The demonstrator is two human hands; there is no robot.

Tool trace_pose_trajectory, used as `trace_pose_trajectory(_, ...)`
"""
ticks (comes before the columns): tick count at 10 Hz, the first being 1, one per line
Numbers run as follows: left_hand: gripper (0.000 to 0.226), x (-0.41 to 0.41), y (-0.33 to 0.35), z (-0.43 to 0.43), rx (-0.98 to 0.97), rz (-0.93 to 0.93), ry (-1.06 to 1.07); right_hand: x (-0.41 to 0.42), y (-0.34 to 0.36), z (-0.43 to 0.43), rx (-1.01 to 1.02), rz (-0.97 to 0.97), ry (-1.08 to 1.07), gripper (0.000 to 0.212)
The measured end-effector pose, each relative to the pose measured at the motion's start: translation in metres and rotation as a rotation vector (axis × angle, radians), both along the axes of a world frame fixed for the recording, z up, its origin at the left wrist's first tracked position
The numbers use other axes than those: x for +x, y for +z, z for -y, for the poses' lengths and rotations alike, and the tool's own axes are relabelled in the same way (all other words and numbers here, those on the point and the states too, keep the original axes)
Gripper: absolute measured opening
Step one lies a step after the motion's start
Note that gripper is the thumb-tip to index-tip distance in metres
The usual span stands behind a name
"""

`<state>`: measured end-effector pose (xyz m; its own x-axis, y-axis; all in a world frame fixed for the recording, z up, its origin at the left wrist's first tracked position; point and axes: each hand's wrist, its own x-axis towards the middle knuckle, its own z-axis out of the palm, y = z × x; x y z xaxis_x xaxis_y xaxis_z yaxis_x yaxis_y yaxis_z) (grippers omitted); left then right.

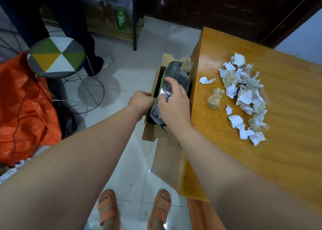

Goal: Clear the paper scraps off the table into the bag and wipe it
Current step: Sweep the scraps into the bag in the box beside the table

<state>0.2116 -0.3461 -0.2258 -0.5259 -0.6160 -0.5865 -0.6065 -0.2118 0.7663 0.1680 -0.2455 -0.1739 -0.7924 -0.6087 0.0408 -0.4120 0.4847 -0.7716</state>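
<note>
The left hand [139,101] is gripping the side wall of the cardboard box [153,135], probably to keep it from sliding. The box is standing on the floor [122,83] just beside the worktop [287,125]. The right hand [171,99] is reaching into the box, its fingers curling on the rim of the dark bag [177,73]. It seems to be pulling the mouth open so that scraps can fall in. The paper scraps [244,93] are lying in a loose heap on the worktop, apart from the bag and mixed with crumpled clear wrapping [215,99]. In my judgement the clearing is not yet begun.
</note>
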Motion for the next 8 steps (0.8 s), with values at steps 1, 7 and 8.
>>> trace_pose_trajectory(1, 0.018, -0.002, -0.003, 0.0, 0.016, -0.002, -0.008, -0.009, 0.002, -0.004, -0.072, -0.091, -0.067, 0.04)
trace_pose_trajectory(7, 0.044, -0.003, -0.006, 0.004, 0.098, -0.072, 0.049, -0.097, 0.017, 0.023, 0.673, -0.446, 0.059, 0.047)
trace_pose_trajectory(8, 0.068, -0.002, -0.001, 0.005, 0.12, -0.05, 0.078, -0.1, 0.015, 0.03, 0.665, -0.418, 0.036, 0.039)
